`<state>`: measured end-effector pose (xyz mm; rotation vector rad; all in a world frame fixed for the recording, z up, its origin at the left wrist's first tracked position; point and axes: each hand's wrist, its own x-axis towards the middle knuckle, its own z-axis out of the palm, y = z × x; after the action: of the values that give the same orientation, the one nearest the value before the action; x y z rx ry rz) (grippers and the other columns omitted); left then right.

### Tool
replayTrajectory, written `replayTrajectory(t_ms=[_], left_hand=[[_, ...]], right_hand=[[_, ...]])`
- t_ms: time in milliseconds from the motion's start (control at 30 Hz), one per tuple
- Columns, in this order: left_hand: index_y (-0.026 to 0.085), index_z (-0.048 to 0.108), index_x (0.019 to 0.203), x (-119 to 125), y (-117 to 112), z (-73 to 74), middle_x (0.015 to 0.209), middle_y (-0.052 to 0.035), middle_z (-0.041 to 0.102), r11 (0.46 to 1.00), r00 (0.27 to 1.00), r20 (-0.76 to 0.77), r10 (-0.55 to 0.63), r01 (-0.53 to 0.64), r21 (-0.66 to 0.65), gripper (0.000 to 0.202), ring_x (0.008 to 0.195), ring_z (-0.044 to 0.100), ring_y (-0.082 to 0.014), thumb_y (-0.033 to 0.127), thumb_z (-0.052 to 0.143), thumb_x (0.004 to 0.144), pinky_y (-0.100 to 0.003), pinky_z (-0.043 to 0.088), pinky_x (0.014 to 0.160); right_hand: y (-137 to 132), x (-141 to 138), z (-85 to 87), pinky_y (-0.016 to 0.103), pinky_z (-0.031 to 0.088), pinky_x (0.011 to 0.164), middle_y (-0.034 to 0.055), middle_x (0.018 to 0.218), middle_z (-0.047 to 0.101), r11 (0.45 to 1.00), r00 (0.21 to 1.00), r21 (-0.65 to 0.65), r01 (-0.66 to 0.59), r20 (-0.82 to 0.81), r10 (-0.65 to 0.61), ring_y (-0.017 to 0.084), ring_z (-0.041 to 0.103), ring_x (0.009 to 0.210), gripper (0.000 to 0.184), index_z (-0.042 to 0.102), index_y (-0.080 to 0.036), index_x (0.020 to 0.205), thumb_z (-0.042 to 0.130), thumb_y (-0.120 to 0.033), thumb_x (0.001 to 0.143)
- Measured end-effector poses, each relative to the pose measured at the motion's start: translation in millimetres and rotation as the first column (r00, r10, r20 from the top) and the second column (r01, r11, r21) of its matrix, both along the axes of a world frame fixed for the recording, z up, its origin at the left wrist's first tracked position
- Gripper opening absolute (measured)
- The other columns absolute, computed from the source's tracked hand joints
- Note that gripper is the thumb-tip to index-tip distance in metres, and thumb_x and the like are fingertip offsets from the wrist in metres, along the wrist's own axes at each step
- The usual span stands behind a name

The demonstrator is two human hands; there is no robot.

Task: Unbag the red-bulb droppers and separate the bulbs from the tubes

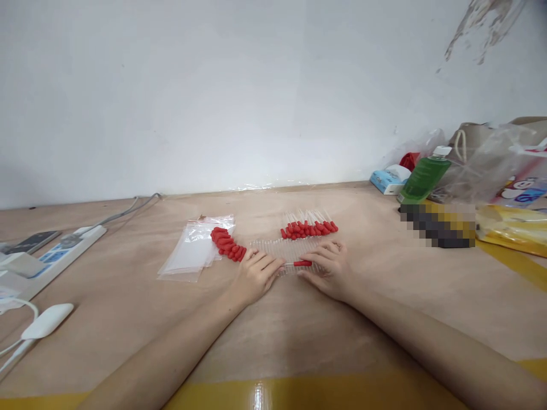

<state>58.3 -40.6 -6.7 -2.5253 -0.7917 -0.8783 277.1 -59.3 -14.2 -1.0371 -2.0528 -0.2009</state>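
My left hand (258,273) is closed, its fingers pinching a thin clear glass tube (289,265). On the right end of that tube sits a red rubber bulb (302,263), between the thumb and fingers of my right hand (331,267). Beneath both hands lies a row of bare glass tubes (273,249), side by side. Beyond them is a pile of glass droppers (308,228), their red bulbs toward me and thin stems pointing to the wall. A heap of loose red rubber bulbs (226,245) rests beside my left hand, partly on clear plastic bags (188,253).
On the left are a white power strip (64,262), a phone (34,242) and a white adapter (48,322) with cable. At the right stand a green bottle (425,176), a blue tissue pack (387,181) and plastic bags (482,165). A white wall (256,102) closes the back.
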Motion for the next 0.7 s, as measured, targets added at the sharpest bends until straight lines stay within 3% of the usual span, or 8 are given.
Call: replayTrajectory(t_ms=[167,533,600,700], left_hand=[[0.019,0.059,0.089,-2,-2,2.1,0.065,0.0015,0.06,0.999,0.998,-0.063,-0.018,0.021,0.048,0.011,0.064,0.048,-0.0126,0.02,0.05,0.084,-0.031,0.029,0.065],[0.017,0.059,0.085,-4,-4,3.7,0.059,0.001,0.056,0.993,0.995,-0.091,-0.029,0.039,0.115,0.011,0.059,0.045,-0.0122,0.016,0.049,0.083,-0.03,0.027,0.059],[0.016,0.059,0.084,-11,-3,3.1,0.058,0.0003,0.055,0.995,0.999,-0.052,-0.002,0.007,0.102,0.011,0.059,0.045,-0.0125,0.015,0.048,0.083,-0.03,0.029,0.059],[0.015,0.058,0.091,-23,0,1.6,0.065,-0.002,0.056,0.996,0.997,0.067,0.042,-0.047,0.075,0.015,0.06,0.046,-0.0128,0.012,0.046,0.083,-0.028,0.035,0.06]], right_hand=[[-1,-3,-3.1,0.036,0.022,0.089,-0.0036,0.057,0.059,0.984,0.999,0.178,-0.023,0.032,0.018,0.011,0.046,0.065,0.009,0.067,-0.025,0.078,0.059,-0.029,0.078],[-9,4,-0.2,0.04,0.018,0.093,-0.0069,0.056,0.059,0.98,0.994,0.196,-0.044,0.106,0.023,0.01,0.051,0.067,0.013,0.065,-0.027,0.078,0.054,-0.02,0.08],[-6,13,-0.4,0.041,0.019,0.093,-0.0064,0.059,0.06,0.982,0.997,0.188,-0.005,0.071,-0.008,0.01,0.053,0.067,0.012,0.065,-0.027,0.077,0.055,-0.021,0.079],[4,32,-1.2,0.04,0.028,0.088,-0.0024,0.066,0.062,0.979,0.986,0.132,0.153,-0.092,-0.142,0.013,0.054,0.069,0.009,0.066,-0.026,0.078,0.057,-0.026,0.079]])
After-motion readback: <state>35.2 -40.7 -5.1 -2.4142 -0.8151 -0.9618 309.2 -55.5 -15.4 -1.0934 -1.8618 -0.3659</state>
